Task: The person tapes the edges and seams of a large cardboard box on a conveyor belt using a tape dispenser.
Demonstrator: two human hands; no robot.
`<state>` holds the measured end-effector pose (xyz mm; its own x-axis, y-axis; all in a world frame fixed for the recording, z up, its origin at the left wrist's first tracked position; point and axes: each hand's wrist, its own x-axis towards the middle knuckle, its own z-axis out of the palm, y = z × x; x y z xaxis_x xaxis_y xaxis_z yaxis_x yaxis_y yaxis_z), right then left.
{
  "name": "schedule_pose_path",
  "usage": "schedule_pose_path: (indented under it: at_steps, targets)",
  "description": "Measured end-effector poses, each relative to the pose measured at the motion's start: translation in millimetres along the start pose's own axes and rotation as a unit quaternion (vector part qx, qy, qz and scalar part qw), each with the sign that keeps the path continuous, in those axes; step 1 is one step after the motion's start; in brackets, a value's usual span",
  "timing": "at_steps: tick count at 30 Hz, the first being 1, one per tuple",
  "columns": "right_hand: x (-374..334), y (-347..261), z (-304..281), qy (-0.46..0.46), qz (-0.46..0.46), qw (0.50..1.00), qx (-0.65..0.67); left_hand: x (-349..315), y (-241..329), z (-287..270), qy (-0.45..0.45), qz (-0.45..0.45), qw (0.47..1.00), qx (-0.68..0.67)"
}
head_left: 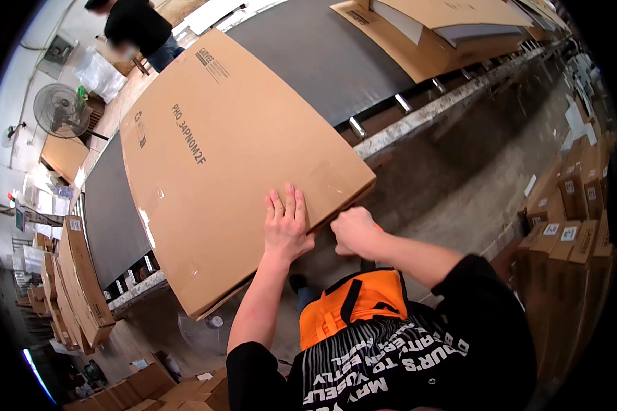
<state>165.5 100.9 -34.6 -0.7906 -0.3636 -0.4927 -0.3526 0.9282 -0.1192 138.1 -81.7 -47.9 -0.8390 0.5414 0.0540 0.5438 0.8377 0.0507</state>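
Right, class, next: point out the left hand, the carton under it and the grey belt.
Left hand [287, 229]: head view, on the back of the hand.
Carton [243, 168]: head view, mid top face.
Grey belt [319, 61]: head view, bare stretch right of the carton.

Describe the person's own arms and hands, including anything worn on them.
The left hand and right hand are bare, with no gloves. The forearms are uncovered too. Short black sleeves end near the elbows, part of a black shirt with white lettering across its front.
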Motion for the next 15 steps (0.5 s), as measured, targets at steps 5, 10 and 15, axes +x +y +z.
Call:
schedule_pose_path:
  at_steps: [5, 10, 15]
  targets:
    - [26, -24, 73, -0.104, -0.001, 0.994, -0.039, -11, -14, -10, 0.007, 0.020, 1.000, 0.011]
    - [-57, -53, 127, 0.144, 0.233, 0.944, 0.185, -111, -97, -25, -0.018, 0.054, 0.998, 0.011]
    - [-80, -160, 26, 0.358, 0.100, 0.889, 0.267, -264, -201, -28, 0.001, 0.010, 1.000, 0.013]
